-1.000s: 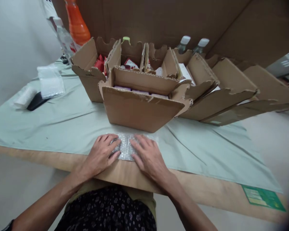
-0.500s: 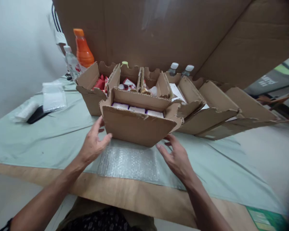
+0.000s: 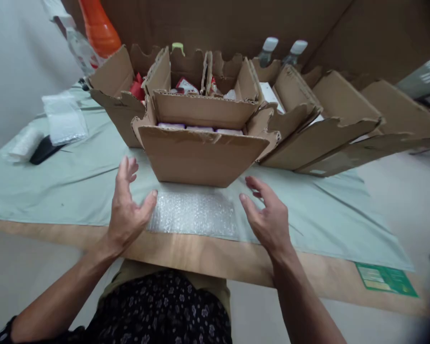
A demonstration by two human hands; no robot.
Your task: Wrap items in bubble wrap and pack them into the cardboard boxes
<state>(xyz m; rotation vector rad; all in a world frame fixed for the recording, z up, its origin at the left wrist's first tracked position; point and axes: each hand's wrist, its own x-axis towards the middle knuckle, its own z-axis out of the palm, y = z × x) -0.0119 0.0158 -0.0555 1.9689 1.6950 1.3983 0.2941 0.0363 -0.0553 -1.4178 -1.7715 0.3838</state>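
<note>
A flat sheet of bubble wrap (image 3: 195,213) lies on the pale green cloth (image 3: 68,184) at the table's near edge. My left hand (image 3: 127,210) hovers at its left end, fingers spread, holding nothing. My right hand (image 3: 270,217) hovers at its right end, also open and empty. Just behind the sheet stands an open cardboard box (image 3: 200,153) with white and purple packets showing inside.
Behind the front box stand more open cardboard boxes (image 3: 123,102) with red and white items, and further ones (image 3: 329,129) to the right. An orange bottle (image 3: 98,28) and clear bottles stand at the back. Plastic bags (image 3: 64,117) lie far left. A green card (image 3: 385,278) lies at right.
My hands lifted off the bubble wrap and moved apart to either side of it. The sheet now lies spread out flat. The view has shifted.
</note>
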